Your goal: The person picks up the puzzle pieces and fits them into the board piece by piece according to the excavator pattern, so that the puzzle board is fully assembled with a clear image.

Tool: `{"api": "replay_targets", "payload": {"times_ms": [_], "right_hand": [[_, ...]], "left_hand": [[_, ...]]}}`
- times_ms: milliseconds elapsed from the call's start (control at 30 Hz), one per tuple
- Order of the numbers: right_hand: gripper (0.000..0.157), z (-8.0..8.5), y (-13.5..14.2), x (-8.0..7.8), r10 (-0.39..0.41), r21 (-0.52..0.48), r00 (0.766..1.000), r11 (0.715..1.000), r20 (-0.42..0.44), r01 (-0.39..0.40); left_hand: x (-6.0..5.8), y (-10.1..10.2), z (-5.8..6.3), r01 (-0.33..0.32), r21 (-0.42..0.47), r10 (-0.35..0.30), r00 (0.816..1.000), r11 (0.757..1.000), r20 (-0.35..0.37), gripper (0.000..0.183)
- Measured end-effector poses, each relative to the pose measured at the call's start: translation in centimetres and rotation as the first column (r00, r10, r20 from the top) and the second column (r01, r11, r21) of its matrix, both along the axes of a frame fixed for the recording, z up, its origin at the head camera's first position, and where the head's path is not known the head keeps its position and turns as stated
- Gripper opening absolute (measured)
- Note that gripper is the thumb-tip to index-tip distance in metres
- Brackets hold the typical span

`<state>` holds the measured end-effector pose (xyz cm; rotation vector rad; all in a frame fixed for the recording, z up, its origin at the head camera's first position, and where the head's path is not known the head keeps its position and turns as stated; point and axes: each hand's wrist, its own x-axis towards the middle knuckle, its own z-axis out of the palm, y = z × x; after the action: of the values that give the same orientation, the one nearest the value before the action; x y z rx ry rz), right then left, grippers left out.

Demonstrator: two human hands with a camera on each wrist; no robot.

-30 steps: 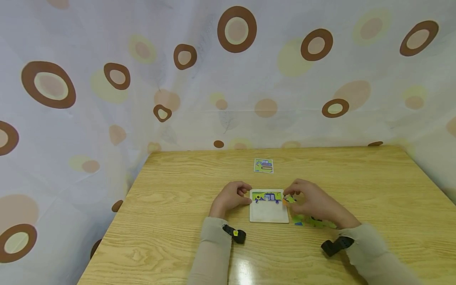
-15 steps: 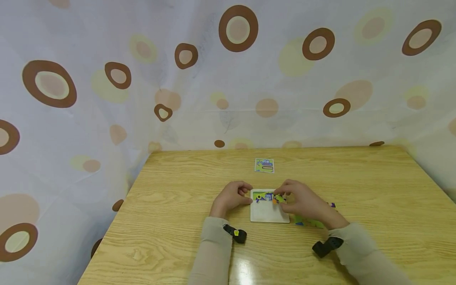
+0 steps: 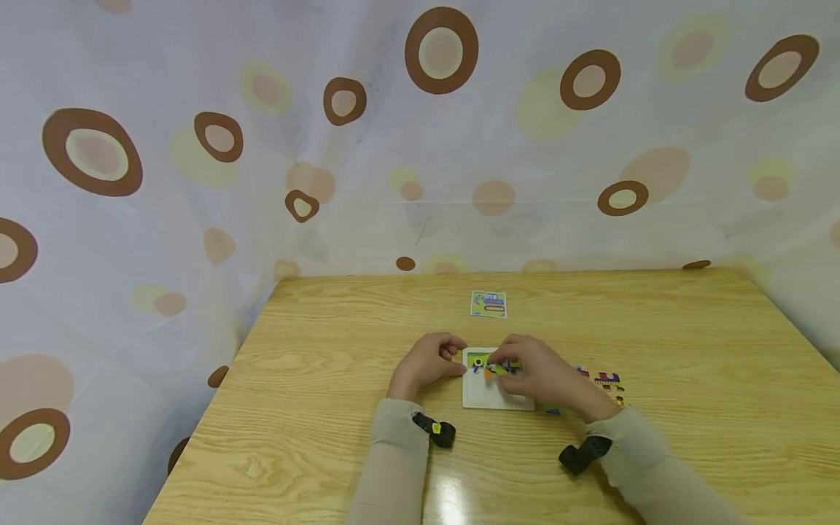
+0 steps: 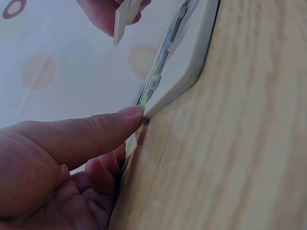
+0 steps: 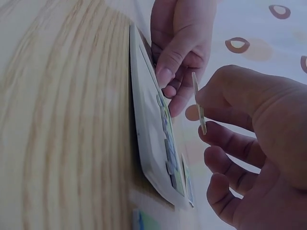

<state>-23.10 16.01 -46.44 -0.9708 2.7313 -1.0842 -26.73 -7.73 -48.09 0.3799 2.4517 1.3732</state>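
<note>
A square white puzzle tray (image 3: 482,394) lies on the table, with a row of joined jigsaw pieces (image 3: 477,362) along its far side. My left hand (image 3: 428,364) holds the tray by its left edge; in the left wrist view the thumb (image 4: 96,134) presses at the tray's corner. Over the tray, my right hand (image 3: 541,375) pinches a green and orange jigsaw piece (image 3: 496,370) between thumb and fingers. From the right wrist view that piece (image 5: 199,108) is seen edge-on, raised off the tray, its other fingers loosely bent beside it.
Behind the tray lies a small picture card (image 3: 488,304) showing a blue vehicle on green. Several loose jigsaw pieces (image 3: 608,379) lie on the wooden table (image 3: 315,350) to the tray's right, partly hidden by my right hand. A patterned cloth (image 3: 367,168) hangs behind the table.
My right hand has carried the jigsaw piece leftward, from beside the tray's right edge to over its middle, uncovering loose pieces on the right. The left hand stays at the tray's edge.
</note>
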Motion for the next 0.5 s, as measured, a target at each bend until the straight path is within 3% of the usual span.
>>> {"api": "replay_targets", "payload": {"times_ms": [500], "right_hand": [[0.024, -1.2, -1.4, -0.7, 0.066, 0.031, 0.997, 0.997, -0.038, -0.065]], "left_hand": [[-0.1, 0.0, -0.1, 0.011, -0.014, -0.012, 1.0, 1.0, -0.023, 0.033]]}}
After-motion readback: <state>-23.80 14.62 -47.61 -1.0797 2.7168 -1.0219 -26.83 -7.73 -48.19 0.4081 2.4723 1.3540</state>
